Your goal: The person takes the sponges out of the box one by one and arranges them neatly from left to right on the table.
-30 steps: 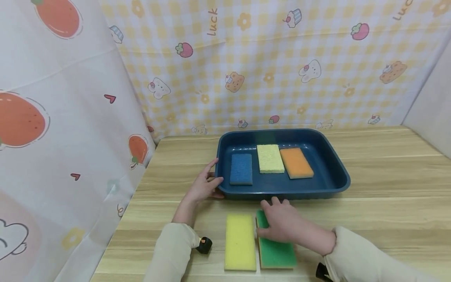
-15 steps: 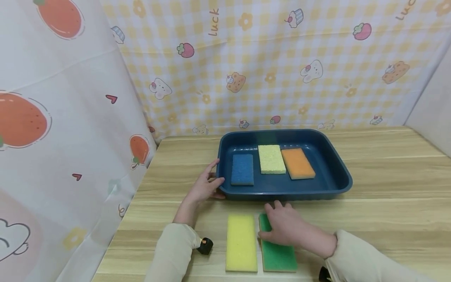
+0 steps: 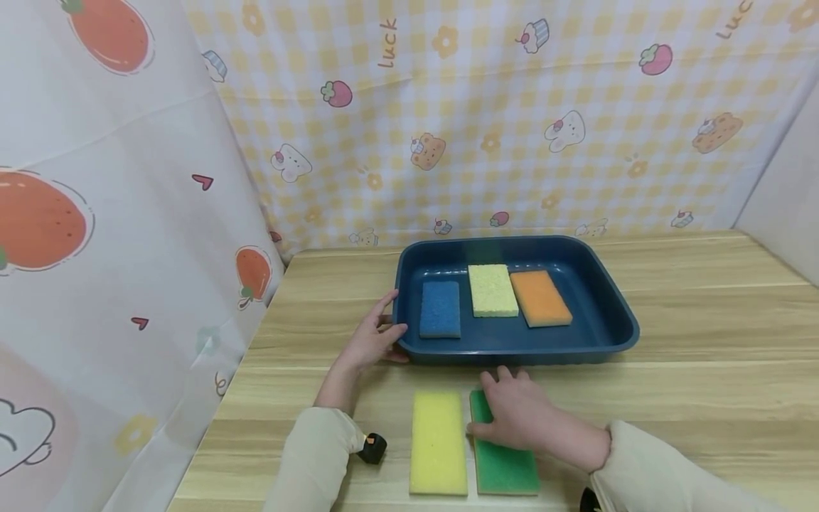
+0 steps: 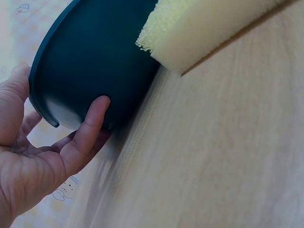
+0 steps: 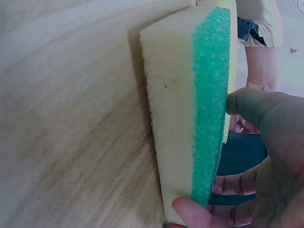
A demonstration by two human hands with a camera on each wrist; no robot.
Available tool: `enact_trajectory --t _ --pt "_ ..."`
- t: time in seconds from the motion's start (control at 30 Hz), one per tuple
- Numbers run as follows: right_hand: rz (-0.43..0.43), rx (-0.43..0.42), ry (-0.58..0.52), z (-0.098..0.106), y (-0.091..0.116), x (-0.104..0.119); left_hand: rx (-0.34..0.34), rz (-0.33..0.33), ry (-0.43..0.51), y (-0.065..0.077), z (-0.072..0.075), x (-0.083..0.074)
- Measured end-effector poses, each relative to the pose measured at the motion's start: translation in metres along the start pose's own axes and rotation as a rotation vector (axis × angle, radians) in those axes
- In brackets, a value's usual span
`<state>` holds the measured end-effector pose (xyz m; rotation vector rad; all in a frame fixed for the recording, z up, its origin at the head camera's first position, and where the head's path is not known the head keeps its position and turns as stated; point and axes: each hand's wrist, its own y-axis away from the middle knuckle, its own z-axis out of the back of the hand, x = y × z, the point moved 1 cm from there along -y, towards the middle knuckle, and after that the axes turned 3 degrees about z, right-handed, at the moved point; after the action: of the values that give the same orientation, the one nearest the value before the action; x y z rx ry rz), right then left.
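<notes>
Holding the green sponge: the right hand has its thumb on one long edge and a finger on the pale side across from it. It looks like a light pinch — how hard it squeezes, I cannot tell.

Where the green sponge is: it looks flat on the surface, in front of the tray, green side up. It is just right of the yellow sponge, with a thin gap between them.

Feel of the green sponge: it looks soft and very light, so it should squash easily and not break. The green top looks a bit rough — probably not slippery.

Best spot on the green sponge: the two long sides, near the middle. Held by one end only, it might droop.

Left hand: it grips the tray at the left side, close to the near corner, with fingers on the outside wall.

Tray: dark blue, smooth and shiny. It looks stiff, so the rim should be good to hold.

Inside the tray: the blue sponge is at the left, the pale yellow sponge in the middle, and the orange sponge just beside that, turned a little.
</notes>
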<state>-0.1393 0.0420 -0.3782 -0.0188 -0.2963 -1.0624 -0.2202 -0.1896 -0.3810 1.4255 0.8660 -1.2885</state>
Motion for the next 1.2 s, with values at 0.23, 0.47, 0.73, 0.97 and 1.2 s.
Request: enact_trajectory --t 0.23,0.47,0.73,0.97,1.2 --pt "-0.011 0.004 -0.019 0.001 -0.001 -0.002 -0.036 -0.008 -0.004 -0.008 0.003 0.014" --pt "-0.007 -0.021 -0.017 0.012 0.0 -0.003 -0.036 -0.012 -0.001 -0.007 0.003 0.012" --pt "0.04 -0.005 -0.053 0.059 0.0 -0.01 -0.033 -0.005 -0.005 -0.006 0.002 0.01" --pt "0.033 0.078 -0.177 0.105 -0.028 -0.032 -0.028 -0.011 0.003 -0.005 0.002 0.008" --pt "-0.103 0.086 -0.237 0.138 -0.072 -0.064 -0.025 -0.008 -0.012 -0.006 0.001 0.01"
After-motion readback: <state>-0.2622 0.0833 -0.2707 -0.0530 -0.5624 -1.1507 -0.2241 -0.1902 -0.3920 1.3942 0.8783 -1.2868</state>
